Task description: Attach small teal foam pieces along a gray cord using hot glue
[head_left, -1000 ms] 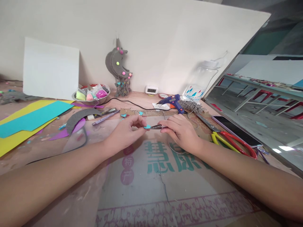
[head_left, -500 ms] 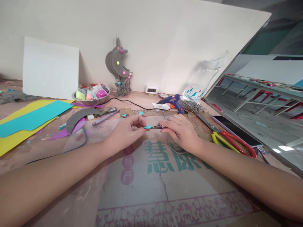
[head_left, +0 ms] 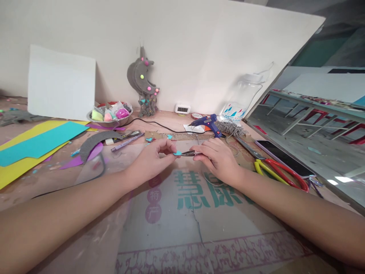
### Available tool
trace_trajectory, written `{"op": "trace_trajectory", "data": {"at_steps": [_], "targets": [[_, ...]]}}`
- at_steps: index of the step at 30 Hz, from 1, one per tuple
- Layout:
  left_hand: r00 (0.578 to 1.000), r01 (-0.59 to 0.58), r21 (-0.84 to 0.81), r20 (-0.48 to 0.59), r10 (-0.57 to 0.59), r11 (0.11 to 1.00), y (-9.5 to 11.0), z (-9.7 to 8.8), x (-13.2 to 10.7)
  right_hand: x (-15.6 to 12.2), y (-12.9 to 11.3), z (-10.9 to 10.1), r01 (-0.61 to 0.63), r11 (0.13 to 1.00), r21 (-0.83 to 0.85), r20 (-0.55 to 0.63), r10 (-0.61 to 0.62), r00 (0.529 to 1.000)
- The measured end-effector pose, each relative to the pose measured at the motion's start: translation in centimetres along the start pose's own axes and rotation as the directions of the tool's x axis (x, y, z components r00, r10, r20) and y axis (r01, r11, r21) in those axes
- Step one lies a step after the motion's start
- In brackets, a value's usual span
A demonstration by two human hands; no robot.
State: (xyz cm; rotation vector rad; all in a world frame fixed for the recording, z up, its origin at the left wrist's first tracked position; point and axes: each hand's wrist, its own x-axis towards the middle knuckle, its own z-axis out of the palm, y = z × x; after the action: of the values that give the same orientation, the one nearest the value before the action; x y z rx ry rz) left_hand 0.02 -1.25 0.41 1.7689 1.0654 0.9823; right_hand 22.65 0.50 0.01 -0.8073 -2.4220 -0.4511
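1. I'm holding the small turquoise piece point(head_left: 178, 153) above the cardboard point(head_left: 171, 228), pinching it in my left hand's point(head_left: 158, 158) thumb and fingertips.
2. My right hand point(head_left: 221, 160) is gripping a slim pointed metal tool point(head_left: 187, 153), its tip meeting the piece; I can't tell whether it's small scissors.
3. By my judgement, this piece is being worked mid-way: it's already small, but how much shaping is left isn't showing.
4. Just beyond, two turquoise cut-outs are lying, one point(head_left: 169, 136) looking heart-shaped and seemingly done, the other point(head_left: 148, 140) less clear.
5. To the left, a grey crescent point(head_left: 95, 142) is lying with no dots showing, near a stepped-edge turquoise sheet point(head_left: 45, 144).
6. Behind, a dotted grey moon ornament point(head_left: 141, 78) is hanging, apparently complete.
7. On the right, a blue glue gun point(head_left: 208, 123) and large shears point(head_left: 258, 155) are resting unheld.
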Motion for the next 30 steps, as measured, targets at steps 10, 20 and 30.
{"op": "trace_trajectory", "data": {"at_steps": [10, 20, 30], "targets": [[1.000, -0.014, -0.001, 0.015, 0.014, 1.000, -0.21, 0.00, 0.10, 0.07, 0.00, -0.03, 0.019, 1.000, -0.022, 0.012, -0.018, 1.000], [1.000, -0.011, 0.005, 0.019, 0.011, 1.000, -0.17, -0.01, 0.03, 0.03, 0.12, 0.07, 0.033, 0.999, -0.006, 0.026, -0.033, 0.999], [1.000, 0.009, 0.033, 0.021, -0.009, 0.999, -0.05, 0.09, 0.00, -0.04, 0.20, 0.17, 0.021, 1.000, -0.007, 0.042, -0.021, 0.999]]}}
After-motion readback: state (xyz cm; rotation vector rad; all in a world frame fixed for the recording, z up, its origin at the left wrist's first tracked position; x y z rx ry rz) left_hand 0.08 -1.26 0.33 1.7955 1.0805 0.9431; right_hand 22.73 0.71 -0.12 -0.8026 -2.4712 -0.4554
